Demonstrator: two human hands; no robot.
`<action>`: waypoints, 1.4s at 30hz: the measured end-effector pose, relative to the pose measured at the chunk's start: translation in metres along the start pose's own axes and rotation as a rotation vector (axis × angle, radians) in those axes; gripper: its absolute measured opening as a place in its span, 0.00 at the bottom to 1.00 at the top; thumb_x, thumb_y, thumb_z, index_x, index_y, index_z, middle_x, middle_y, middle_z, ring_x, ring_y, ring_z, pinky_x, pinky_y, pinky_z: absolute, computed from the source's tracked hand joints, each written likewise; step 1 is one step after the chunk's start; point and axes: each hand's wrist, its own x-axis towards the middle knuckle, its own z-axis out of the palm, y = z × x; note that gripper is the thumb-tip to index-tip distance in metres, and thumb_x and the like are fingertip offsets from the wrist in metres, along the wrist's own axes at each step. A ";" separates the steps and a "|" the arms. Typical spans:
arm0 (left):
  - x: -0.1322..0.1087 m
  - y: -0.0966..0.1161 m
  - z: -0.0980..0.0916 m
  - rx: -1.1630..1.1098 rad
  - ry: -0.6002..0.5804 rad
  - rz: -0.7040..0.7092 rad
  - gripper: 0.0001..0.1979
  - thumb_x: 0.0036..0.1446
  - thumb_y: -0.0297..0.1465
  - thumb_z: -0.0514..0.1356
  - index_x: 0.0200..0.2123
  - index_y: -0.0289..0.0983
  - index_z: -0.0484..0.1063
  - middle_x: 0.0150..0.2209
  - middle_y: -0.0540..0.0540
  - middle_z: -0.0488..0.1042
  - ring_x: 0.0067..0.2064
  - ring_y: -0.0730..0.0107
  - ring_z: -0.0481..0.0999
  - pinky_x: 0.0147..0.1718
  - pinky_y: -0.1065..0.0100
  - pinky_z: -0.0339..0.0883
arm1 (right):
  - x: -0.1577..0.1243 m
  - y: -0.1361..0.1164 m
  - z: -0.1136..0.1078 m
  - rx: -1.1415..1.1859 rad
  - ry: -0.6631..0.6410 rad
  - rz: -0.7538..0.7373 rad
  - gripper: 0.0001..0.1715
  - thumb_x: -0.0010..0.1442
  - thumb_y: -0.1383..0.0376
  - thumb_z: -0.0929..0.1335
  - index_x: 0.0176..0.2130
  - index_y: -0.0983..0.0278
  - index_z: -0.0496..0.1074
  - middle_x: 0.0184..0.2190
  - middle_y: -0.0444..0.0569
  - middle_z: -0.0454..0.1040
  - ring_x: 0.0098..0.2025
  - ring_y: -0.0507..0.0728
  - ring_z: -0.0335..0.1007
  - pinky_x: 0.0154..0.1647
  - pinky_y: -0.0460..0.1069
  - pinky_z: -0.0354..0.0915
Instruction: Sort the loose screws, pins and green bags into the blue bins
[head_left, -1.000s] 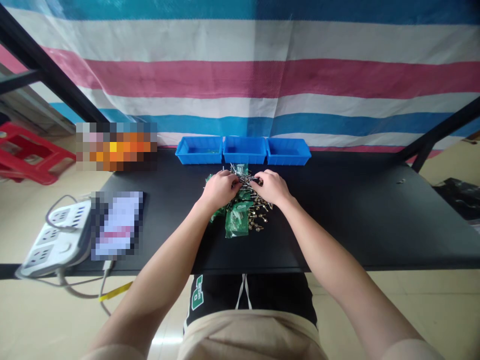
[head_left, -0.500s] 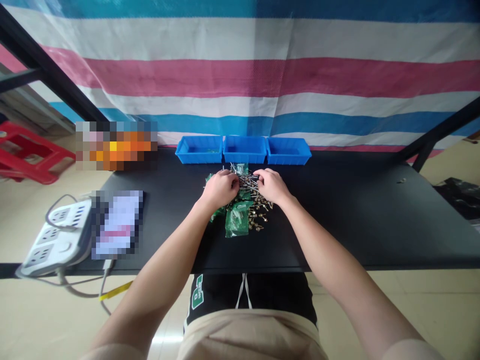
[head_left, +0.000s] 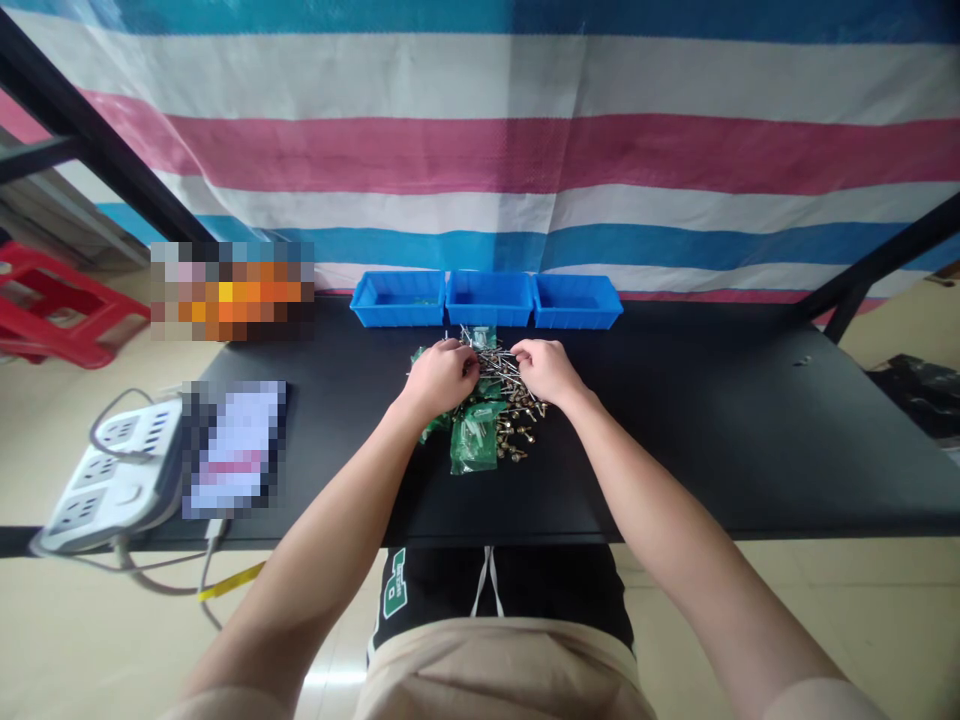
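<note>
A heap of small metal pieces, looking like screws or rivets (head_left: 496, 366), lies mid-table, with brass-coloured round-headed ones (head_left: 519, 432) at its near right side. Green plastic packets (head_left: 474, 440) are mixed in and lie in front of it. My left hand (head_left: 444, 378) rests at the heap's left side, its fingers curled inward; whatever they hold is hidden. At the right side, my right hand (head_left: 546, 370) has its fingers bent and closed over the edge of the pile, and I cannot make out what is in them.
Three blue bins (head_left: 489, 300) stand in a row behind the heap; small bits lie in the left one. A white power strip (head_left: 116, 475) and a blurred flat object (head_left: 238, 450) are on the left. A tiny scrap (head_left: 802, 361) lies far right. Striped sheeting hangs behind.
My right hand has shifted very slightly to the right at the heap's edge. My left hand has stayed almost where it was.
</note>
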 end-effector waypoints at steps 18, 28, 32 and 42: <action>0.000 -0.001 0.000 -0.034 0.003 -0.001 0.14 0.62 0.36 0.54 0.36 0.38 0.78 0.36 0.43 0.75 0.40 0.62 0.75 0.38 0.66 0.68 | 0.003 0.009 -0.006 0.119 -0.028 0.028 0.16 0.52 0.77 0.68 0.39 0.64 0.80 0.34 0.50 0.81 0.37 0.55 0.77 0.43 0.49 0.71; -0.001 0.001 -0.002 -0.034 0.014 -0.002 0.18 0.64 0.40 0.52 0.35 0.37 0.78 0.35 0.43 0.75 0.39 0.62 0.75 0.37 0.66 0.67 | -0.001 0.008 -0.003 0.033 -0.032 -0.035 0.24 0.51 0.80 0.64 0.45 0.65 0.73 0.35 0.48 0.73 0.36 0.54 0.69 0.39 0.47 0.64; -0.001 0.002 -0.004 -0.021 0.022 0.001 0.17 0.64 0.40 0.52 0.36 0.37 0.78 0.34 0.43 0.75 0.38 0.62 0.75 0.37 0.65 0.67 | -0.001 0.005 -0.003 0.041 0.039 -0.081 0.26 0.50 0.81 0.62 0.47 0.64 0.70 0.34 0.48 0.71 0.36 0.55 0.67 0.40 0.48 0.64; -0.001 0.000 -0.002 -0.035 0.033 0.002 0.17 0.63 0.40 0.53 0.36 0.38 0.78 0.35 0.43 0.75 0.39 0.61 0.75 0.37 0.65 0.67 | 0.000 0.006 0.003 0.009 0.009 -0.135 0.16 0.58 0.77 0.62 0.39 0.65 0.75 0.39 0.52 0.76 0.40 0.56 0.72 0.45 0.49 0.66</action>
